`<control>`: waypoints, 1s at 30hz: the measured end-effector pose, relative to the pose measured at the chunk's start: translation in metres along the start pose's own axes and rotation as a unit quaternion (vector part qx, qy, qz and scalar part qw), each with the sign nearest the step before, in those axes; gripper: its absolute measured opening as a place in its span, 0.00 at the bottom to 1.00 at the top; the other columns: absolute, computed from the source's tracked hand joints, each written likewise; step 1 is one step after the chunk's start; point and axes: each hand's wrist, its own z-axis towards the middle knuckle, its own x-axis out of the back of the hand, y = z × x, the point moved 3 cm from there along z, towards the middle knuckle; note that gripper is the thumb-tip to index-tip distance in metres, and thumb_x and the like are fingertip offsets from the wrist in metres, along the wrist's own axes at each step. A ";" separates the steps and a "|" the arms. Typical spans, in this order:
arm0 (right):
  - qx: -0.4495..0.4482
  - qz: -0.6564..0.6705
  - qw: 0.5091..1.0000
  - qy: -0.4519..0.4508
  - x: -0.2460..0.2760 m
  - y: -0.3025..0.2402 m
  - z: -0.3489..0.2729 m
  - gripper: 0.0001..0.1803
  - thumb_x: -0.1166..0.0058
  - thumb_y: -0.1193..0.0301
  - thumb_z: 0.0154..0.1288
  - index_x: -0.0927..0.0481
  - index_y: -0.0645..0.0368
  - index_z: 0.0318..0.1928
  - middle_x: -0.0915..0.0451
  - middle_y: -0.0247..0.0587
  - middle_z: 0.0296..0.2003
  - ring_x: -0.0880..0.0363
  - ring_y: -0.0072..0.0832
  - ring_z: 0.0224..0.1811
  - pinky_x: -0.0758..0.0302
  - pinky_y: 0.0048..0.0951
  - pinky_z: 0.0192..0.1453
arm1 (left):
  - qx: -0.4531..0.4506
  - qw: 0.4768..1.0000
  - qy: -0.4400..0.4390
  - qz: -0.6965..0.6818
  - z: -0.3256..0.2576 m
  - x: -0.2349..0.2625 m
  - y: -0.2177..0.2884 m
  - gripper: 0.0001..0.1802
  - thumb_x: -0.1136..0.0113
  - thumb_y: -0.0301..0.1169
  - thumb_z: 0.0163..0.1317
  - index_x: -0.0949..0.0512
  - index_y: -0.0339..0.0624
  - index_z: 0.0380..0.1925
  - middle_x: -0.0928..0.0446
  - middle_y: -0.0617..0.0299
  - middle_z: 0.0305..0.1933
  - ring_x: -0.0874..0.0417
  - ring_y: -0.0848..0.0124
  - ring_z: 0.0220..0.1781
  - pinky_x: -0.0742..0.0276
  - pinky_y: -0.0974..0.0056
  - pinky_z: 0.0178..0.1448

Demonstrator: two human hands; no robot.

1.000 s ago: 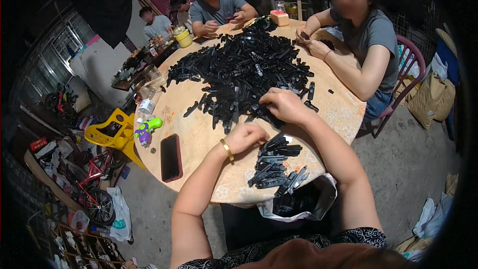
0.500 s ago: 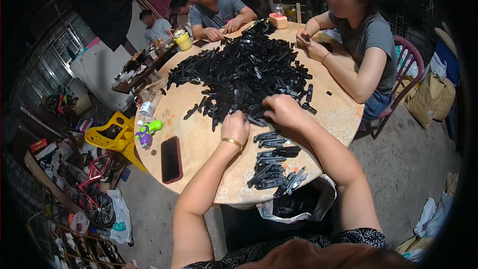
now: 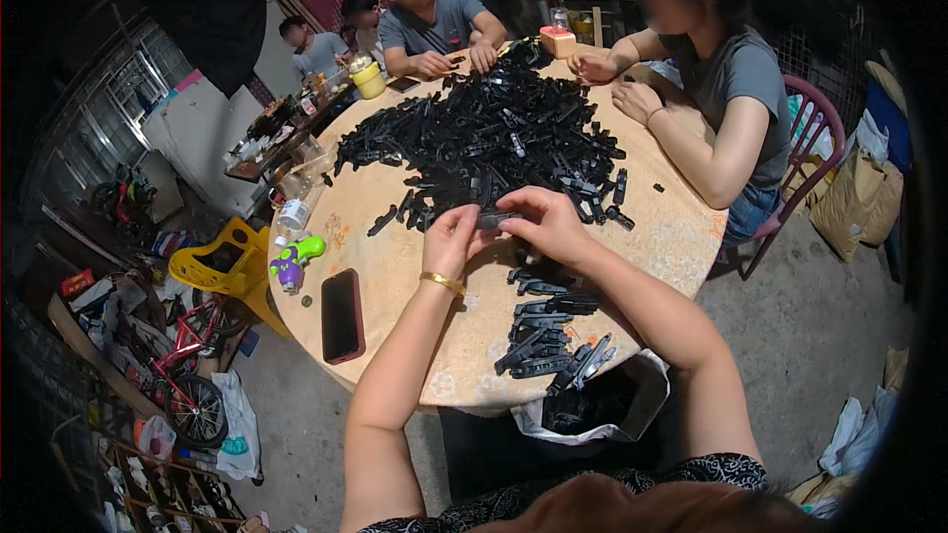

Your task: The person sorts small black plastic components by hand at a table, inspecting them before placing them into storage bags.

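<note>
At the near side of the round table (image 3: 681, 237), both hands have come together over one black plastic strip (image 3: 497, 220): a second ago the left hand (image 3: 449, 242) lay lower, by the small sorted heap, and the right hand (image 3: 546, 222) reached into the big pile, whereas now the two meet above the tabletop with the strip spanning between them, the left fingers pinching one end and the right fingers closed on the other. That reads as a piece freshly picked and now being joined or checked, so the work looks to be mid-cycle rather than near an end. A gold bangle (image 3: 442, 282) sits on the left wrist. Just beyond the hands spreads the large pile of black parts (image 3: 494, 133), covering much of the table's middle; nearer the body lies a smaller heap of black pieces (image 3: 548, 331), running toward the table edge where a bag (image 3: 632, 400) hangs open with more black parts inside. A dark phone (image 3: 342, 315) lies flat to the left, well apart from the hands, with a green and purple toy (image 3: 292, 261) beyond it. Across the table other people sit with their own hands at the pile; loose strips scattered around the hands crowd the working spot
</note>
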 end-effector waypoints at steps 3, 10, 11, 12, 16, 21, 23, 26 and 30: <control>0.150 -0.169 0.974 0.016 -0.003 -0.010 -0.004 0.15 0.39 0.79 0.49 0.22 0.62 0.40 0.21 0.39 0.33 0.21 0.26 0.36 0.25 0.24 0.36 | 0.051 0.997 -0.021 -0.047 -0.003 -0.003 -0.003 0.15 0.45 0.34 0.62 0.27 0.33 0.43 0.23 0.58 0.37 0.19 0.72 0.34 0.19 0.71 0.39; 0.287 -0.271 0.918 0.045 -0.002 -0.032 -0.009 0.15 0.37 0.76 0.44 0.22 0.61 0.37 0.22 0.43 0.32 0.23 0.37 0.32 0.25 0.28 0.35 | -0.028 0.994 -0.090 0.046 -0.012 -0.008 0.001 0.18 0.42 0.24 0.57 0.28 0.32 0.48 0.22 0.55 0.42 0.19 0.71 0.38 0.21 0.71 0.42; 0.315 -0.296 0.900 0.054 -0.002 -0.035 -0.008 0.16 0.36 0.74 0.43 0.23 0.61 0.37 0.22 0.42 0.32 0.23 0.38 0.32 0.25 0.29 0.35 | -0.028 0.995 -0.089 0.047 -0.013 -0.007 0.004 0.18 0.42 0.24 0.57 0.28 0.32 0.48 0.22 0.55 0.42 0.19 0.71 0.38 0.21 0.71 0.42; 0.330 -0.293 0.894 0.075 0.003 -0.036 -0.005 0.20 0.35 0.69 0.44 0.23 0.62 0.40 0.22 0.43 0.31 0.22 0.33 0.31 0.25 0.29 0.36 | -0.065 0.988 -0.104 0.091 -0.015 -0.009 0.010 0.17 0.43 0.23 0.57 0.28 0.31 0.48 0.22 0.55 0.42 0.19 0.71 0.39 0.22 0.71 0.44; 0.000 -0.197 0.971 -0.137 0.011 -0.024 -0.001 0.26 0.34 0.63 0.46 0.23 0.66 0.44 0.20 0.48 0.28 0.20 0.28 0.29 0.25 0.26 0.36 | -0.242 0.927 -0.101 0.269 -0.020 -0.012 0.016 0.17 0.43 0.21 0.54 0.25 0.33 0.47 0.21 0.54 0.41 0.18 0.68 0.39 0.24 0.69 0.45; 0.062 -0.156 0.977 -0.134 0.020 -0.025 -0.001 0.20 0.36 0.64 0.48 0.20 0.65 0.38 0.20 0.48 0.25 0.21 0.29 0.25 0.26 0.27 0.32 | -0.302 0.850 -0.089 0.422 -0.029 -0.022 0.027 0.14 0.42 0.23 0.52 0.24 0.37 0.42 0.21 0.48 0.37 0.18 0.58 0.36 0.24 0.64 0.39; 0.096 -0.220 0.961 -0.134 0.020 -0.032 -0.001 0.19 0.36 0.64 0.49 0.20 0.65 0.38 0.21 0.50 0.24 0.21 0.33 0.23 0.27 0.28 0.29 | -0.315 0.845 -0.096 0.422 -0.032 -0.023 0.032 0.14 0.42 0.23 0.53 0.24 0.36 0.41 0.21 0.49 0.36 0.18 0.58 0.36 0.24 0.64 0.39; 0.110 -0.239 0.956 -0.129 0.020 -0.032 -0.003 0.18 0.37 0.64 0.49 0.21 0.65 0.37 0.21 0.51 0.25 0.21 0.38 0.24 0.27 0.30 0.29 | -0.321 0.839 -0.112 0.426 -0.033 -0.022 0.036 0.13 0.43 0.23 0.53 0.24 0.36 0.40 0.21 0.49 0.36 0.18 0.59 0.35 0.24 0.64 0.38; 0.139 -0.235 0.955 -0.117 0.017 -0.036 -0.005 0.16 0.38 0.65 0.50 0.22 0.64 0.35 0.22 0.51 0.24 0.21 0.41 0.25 0.26 0.32 0.29 | -0.330 0.842 -0.112 0.413 -0.031 -0.019 0.030 0.13 0.43 0.23 0.53 0.24 0.36 0.41 0.21 0.49 0.36 0.18 0.60 0.35 0.24 0.65 0.38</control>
